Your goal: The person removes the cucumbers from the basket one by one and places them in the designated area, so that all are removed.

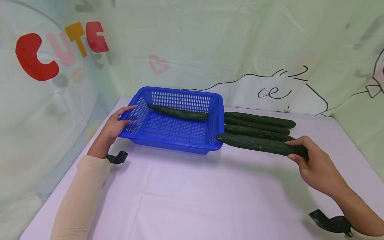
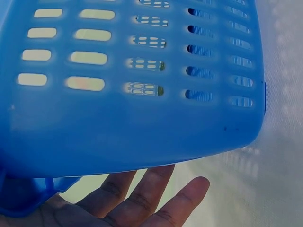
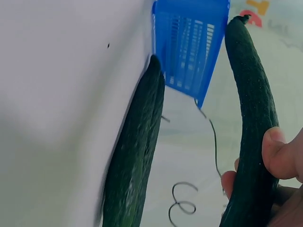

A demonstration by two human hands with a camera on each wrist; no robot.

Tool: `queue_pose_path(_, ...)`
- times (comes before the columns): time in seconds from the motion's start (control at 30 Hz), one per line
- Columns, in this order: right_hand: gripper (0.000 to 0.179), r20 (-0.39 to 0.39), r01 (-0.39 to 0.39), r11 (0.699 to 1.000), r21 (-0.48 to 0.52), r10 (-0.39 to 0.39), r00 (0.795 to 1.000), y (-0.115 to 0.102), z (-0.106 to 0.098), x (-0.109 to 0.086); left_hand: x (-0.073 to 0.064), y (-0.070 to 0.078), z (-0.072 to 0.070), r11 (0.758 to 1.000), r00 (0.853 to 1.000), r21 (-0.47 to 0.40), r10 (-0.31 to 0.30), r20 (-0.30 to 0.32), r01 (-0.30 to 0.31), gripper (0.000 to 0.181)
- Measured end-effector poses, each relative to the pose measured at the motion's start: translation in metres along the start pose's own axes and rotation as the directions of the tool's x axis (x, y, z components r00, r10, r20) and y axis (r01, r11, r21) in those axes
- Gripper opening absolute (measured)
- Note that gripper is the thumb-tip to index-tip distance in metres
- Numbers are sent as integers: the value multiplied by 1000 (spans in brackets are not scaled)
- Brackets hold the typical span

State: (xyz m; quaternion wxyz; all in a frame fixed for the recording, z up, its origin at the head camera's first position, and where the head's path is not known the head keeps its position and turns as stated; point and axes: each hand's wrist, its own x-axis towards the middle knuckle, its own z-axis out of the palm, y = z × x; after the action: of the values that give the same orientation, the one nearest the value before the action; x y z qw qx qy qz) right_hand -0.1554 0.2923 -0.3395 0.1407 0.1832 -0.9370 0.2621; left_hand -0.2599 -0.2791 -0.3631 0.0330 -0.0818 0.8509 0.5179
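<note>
A blue perforated plastic basket (image 1: 168,138) stands on the table with one dark green cucumber (image 1: 183,113) lying inside, along its far side. My left hand (image 1: 115,125) holds the basket's left rim; in the left wrist view its fingers (image 2: 142,198) reach past the rim. Between thumb and fingers, my right hand (image 1: 315,166) grips another cucumber (image 1: 258,143) near its right end. That cucumber's stem end is at the basket's right rim in the head view; whether they touch I cannot tell. Behind it three cucumbers (image 1: 261,119) lie side by side, right of the basket.
A pale cloth covers the table (image 1: 192,190). Behind it hangs a light printed curtain (image 1: 210,43) with coloured letters and line drawings. Black straps (image 1: 331,224) are at both wrists.
</note>
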Motion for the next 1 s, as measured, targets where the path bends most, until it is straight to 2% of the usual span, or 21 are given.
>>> queue_pose_path(0.2,34,-14,-9,1000,5,9,1000,16,-6,-6,0,1,-1,1000,1000,-1,-2,2,2,62)
queue_pose_path(0.43,33,-24,1,1000,-15,-2,1000,26,-4,-4,0,0,-1,1000,1000,-4,1,0,-1,62)
queue_pose_path(0.67,32,39,-27,999,-37,29,999,26,6,8,0,0,0,1000,1000,-7,-4,-5,4,62)
queue_pose_path(1.0,31,116,-13,998,-68,20,993,28,27,27,-2,2,0,1000,1000,-15,-3,7,4,61)
